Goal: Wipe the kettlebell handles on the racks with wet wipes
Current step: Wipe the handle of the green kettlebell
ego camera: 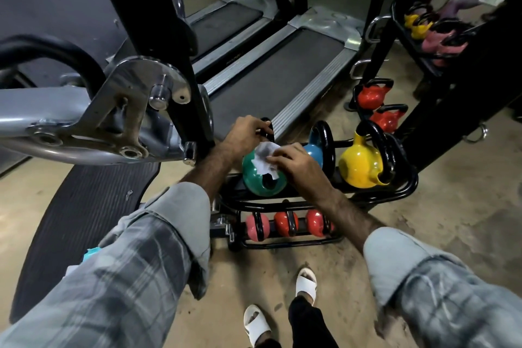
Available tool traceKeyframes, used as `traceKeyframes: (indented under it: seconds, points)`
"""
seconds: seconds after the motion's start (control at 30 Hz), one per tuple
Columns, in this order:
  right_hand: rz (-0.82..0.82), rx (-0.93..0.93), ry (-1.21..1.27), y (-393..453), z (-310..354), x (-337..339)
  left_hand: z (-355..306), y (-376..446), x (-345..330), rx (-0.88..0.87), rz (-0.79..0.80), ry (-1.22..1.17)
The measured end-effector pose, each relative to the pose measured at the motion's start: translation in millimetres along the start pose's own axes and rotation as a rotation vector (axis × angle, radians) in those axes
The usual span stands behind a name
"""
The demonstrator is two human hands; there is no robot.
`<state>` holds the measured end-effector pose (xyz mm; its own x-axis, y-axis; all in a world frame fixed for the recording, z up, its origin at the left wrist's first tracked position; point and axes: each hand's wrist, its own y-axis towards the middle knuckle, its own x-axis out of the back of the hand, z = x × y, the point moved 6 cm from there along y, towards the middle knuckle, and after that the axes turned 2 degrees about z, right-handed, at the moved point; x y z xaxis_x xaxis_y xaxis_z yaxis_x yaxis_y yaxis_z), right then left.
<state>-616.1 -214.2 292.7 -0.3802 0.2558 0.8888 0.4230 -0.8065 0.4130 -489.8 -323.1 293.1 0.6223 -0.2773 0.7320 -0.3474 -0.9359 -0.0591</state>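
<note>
Standing over a low black kettlebell rack point(406, 188), both forearms reaching down in rolled grey plaid sleeves point(158, 234). Left hand point(245, 133) curled over the black handle point(267, 128) of the green kettlebell point(255, 178), fingers wrapped together around the top of that handle. Right hand point(296, 162) pressing a crumpled white wet wipe point(265, 159) against the green kettlebell just below the handle, fingertips pinched on the wipe's edge, knuckles raised. Green kettlebell seated at the left end of the rack's upper tier; next to it a blue kettlebell point(315, 150) partly hidden by the right hand, then a yellow kettlebell point(360, 164) with its thick black handle tilted rightward. On the lower tier, three small reddish kettlebells point(284, 223) in a row (the leftmost pinker than the others). Farther right, two red kettlebells point(372, 96) stacked on another stand, with a mirror behind showing yellow and pink ones. Two treadmill belts point(271, 79) beyond the rack, a chromed machine arm point(118, 110) at left, white sandals point(306, 282) on the dusty floor below.
</note>
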Motion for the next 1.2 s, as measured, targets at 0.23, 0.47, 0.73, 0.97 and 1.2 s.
traceKeyframes:
  seconds: [0.23, 0.47, 0.73, 0.97, 1.2]
  points:
    - [-0.068, -0.173, 0.264, -40, 12, -31, -2, -2, 1, 0.02, 0.021, -0.085]
    - [-0.324, -0.497, 0.565, -18, -5, -29, -2, -2, 3, 0.008, -0.001, -0.044]
    - [-0.252, -0.541, 0.574, -67, 8, -63, -6, -4, 1, 0.016, 0.01, -0.089]
    - [-0.332, -0.649, 0.672, -23, -8, -38, -6, -7, 2, 0.024, -0.018, -0.117]
    - [-0.19, -0.904, 0.836, -60, 5, -52, -6, -9, 1, 0.032, -0.023, -0.149]
